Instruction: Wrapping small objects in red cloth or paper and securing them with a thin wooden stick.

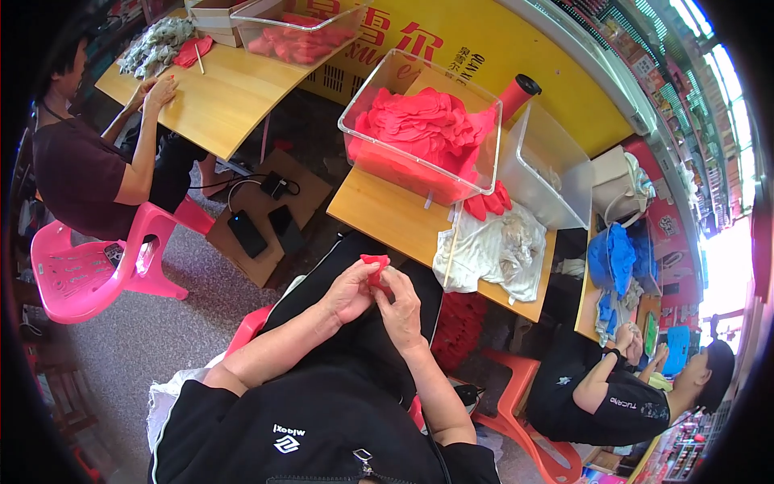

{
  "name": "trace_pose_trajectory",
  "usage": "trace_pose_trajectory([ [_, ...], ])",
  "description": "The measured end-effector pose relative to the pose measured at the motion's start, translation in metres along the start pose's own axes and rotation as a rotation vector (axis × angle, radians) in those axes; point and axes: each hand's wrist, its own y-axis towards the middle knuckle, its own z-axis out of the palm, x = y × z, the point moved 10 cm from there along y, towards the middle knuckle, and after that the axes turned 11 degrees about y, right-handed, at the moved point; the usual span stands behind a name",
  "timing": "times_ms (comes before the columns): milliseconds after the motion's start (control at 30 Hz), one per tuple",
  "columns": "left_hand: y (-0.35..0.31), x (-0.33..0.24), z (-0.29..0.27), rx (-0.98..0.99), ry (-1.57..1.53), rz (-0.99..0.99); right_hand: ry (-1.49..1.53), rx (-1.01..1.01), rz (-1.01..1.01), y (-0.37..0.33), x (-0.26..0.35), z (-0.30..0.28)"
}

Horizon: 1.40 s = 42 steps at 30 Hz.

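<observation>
Above my lap, both hands are closed on a small red cloth piece (376, 267). My left hand (351, 292) pinches it from the left, and my right hand (401, 310) grips its right side, fingers curled around it. Much of the piece is hidden by my fingers, so its full shape cannot be made out. Beyond my hands, a clear plastic bin (419, 179) on the wooden table holds a heap of similar red pieces (423, 121). A few more red pieces (488, 202) lie beside the bin, next to a stained white cloth (496, 250).
A second clear bin (556, 165) stands right of the first. At the left, a co-worker on a pink chair (89, 270) works at another table (210, 105). Another person sits at the right near blue cloth (617, 254). Phones and cables lie on cardboard (310, 189) on the floor.
</observation>
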Motion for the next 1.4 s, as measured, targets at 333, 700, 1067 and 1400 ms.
trace_pose_trajectory([
  [333,-0.01,-0.013,-0.037,-0.061,-0.115,-0.057,-0.3,-0.176,-0.258,0.087,0.012,-0.034],
  [700,-0.006,-0.027,-0.024,-0.042,0.138,-0.052,-0.478,0.085,-0.107,0.093,-0.031,-0.026],
  [1067,0.012,-0.095,0.027,0.078,0.815,0.388,-0.059,0.247,-0.016,0.067,0.034,-0.014],
  [1400,-0.002,-0.082,0.031,0.017,0.437,0.3,-0.241,0.32,-0.126,0.053,0.045,-0.019],
])
